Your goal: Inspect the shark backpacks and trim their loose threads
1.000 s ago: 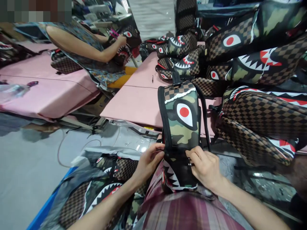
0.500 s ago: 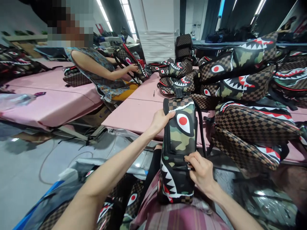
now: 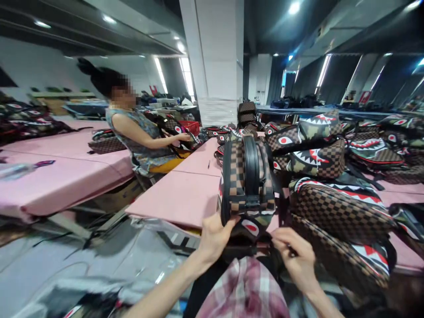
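In front of me, a brown-checked backpack (image 3: 236, 185) stands at the near table edge, its top with a black carry handle (image 3: 251, 165) facing me. Below that top shows a camouflage panel with a red-and-white eye (image 3: 250, 227). My left hand (image 3: 215, 234) grips the bag's lower left edge, thumb on the eye panel. Close by the bag's lower right side, my right hand (image 3: 296, 254) is closed, fingertips pinched together. A small dark piece shows among its fingers, too blurred to name. The bag's underside is hidden.
Stacked shark-mouth backpacks (image 3: 341, 207) crowd the pink table (image 3: 172, 194) on my right. A co-worker (image 3: 132, 132) sits at left, handling another bag. A second pink table (image 3: 66, 163) stands further left. Plastic and more bags lie low by my left arm.
My view has lifted. The backpack has tipped so its top and handle face me, away from my lap. Both hands stay by it, the left lower along its edge.
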`<state>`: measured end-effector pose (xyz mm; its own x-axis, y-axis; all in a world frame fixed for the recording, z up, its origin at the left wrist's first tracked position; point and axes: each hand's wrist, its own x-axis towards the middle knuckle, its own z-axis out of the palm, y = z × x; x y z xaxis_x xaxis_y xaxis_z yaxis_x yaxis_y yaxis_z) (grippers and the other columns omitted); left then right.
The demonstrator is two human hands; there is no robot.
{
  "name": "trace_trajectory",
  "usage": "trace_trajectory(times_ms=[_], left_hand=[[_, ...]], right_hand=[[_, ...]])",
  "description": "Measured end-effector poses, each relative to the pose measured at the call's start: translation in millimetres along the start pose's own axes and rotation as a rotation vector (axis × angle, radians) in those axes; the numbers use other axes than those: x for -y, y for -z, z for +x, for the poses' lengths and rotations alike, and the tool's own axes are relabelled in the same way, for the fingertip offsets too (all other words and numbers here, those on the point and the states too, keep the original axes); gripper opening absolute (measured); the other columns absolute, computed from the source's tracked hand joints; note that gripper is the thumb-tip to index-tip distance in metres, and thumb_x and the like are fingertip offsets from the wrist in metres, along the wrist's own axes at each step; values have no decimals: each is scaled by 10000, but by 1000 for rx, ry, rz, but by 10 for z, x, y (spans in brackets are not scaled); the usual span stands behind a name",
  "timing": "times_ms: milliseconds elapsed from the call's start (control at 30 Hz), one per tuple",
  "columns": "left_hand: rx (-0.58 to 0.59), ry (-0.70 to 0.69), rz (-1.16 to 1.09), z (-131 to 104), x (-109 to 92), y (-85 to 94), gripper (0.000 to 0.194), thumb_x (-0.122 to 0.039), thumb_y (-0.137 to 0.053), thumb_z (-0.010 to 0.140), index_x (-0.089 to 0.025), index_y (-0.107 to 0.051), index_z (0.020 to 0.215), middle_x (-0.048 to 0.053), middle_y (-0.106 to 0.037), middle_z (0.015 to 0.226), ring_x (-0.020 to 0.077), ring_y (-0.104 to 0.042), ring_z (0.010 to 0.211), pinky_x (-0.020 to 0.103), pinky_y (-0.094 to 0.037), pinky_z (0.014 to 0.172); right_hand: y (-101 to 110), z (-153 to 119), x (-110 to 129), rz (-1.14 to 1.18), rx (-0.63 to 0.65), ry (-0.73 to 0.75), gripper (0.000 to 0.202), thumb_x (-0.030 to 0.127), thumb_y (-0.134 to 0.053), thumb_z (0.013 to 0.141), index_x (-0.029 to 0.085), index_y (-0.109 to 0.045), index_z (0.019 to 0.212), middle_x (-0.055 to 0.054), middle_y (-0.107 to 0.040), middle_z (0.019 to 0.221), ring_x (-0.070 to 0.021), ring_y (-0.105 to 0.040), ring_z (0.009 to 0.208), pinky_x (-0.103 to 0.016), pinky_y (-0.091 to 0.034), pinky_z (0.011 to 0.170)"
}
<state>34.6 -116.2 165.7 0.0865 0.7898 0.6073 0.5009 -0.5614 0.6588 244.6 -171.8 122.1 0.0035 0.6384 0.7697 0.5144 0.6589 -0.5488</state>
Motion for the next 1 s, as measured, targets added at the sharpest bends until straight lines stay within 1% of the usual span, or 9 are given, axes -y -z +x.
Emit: trace_trajectory(times_ms=[67,167,300,433,567,667,767,900,1000], left_hand=[[-8,19,23,-30,192,-90,205,-292,-517,813,-154,-667,792,26,-690,717,173,-632,635,251,-478,580],[5,16,50,-1,263,-86,204,-292,-514,822,-152,-656,781,19,-678,687,160,-618,590,244,-465,558],[20,-5,69,76,214,-37,199,-299,-502,837,-161,-645,847,25,-684,733,168,-633,634,253,-483,589],[9,-81,80,130,192,-61,208,-306,-487,850,-169,-642,872,35,-687,752,172,-646,660,258,-497,603],[-22,-120,46,130,156,-89,206,-304,-491,845,-170,-645,871,44,-682,746,167,-644,645,247,-497,578],[2,-69,-32,144,214,-58,182,-278,-509,823,-172,-658,829,31,-676,711,153,-628,612,238,-493,574],[118,51,-201,306,425,124,171,-272,-548,766,-159,-662,705,26,-672,655,156,-608,576,243,-495,545],[366,146,-406,810,768,573,165,-309,-653,644,-163,-689,712,41,-687,677,196,-624,628,309,-530,585],[522,115,-378,1203,898,802,174,-332,-679,632,-164,-691,676,25,-670,644,183,-617,646,324,-538,618]], right_hand=[[113,220,-55,-79,-108,-30,117,138,-561,813,218,-642,843,-40,-665,822,-171,-636,770,-277,-524,663],[191,614,-39,-125,-138,36,146,148,-556,822,226,-651,903,-48,-655,875,-177,-630,819,-298,-521,714],[59,967,103,-189,-24,203,262,149,-543,823,237,-631,1053,-61,-614,912,-162,-620,795,-267,-512,658],[-105,1060,233,-402,86,394,337,185,-586,798,206,-612,1134,-60,-590,861,-126,-592,698,-210,-470,578],[-43,1160,255,-637,169,416,365,223,-605,782,224,-615,1147,-30,-600,796,-102,-546,600,-202,-421,538],[129,1297,198,-546,108,320,214,285,-626,782,212,-676,977,-31,-612,777,-118,-563,621,-214,-433,555],[260,1441,46,-295,33,132,133,295,-571,829,210,-666,866,-31,-637,801,-142,-604,704,-235,-479,622],[248,1560,-292,-187,-65,-8,238,323,-584,811,206,-648,1009,-70,-644,1058,-199,-597,988,-340,-478,865],[141,1516,-485,-169,-43,-144,359,327,-617,770,198,-622,1105,-89,-622,1155,-238,-560,1095,-413,-445,939]])
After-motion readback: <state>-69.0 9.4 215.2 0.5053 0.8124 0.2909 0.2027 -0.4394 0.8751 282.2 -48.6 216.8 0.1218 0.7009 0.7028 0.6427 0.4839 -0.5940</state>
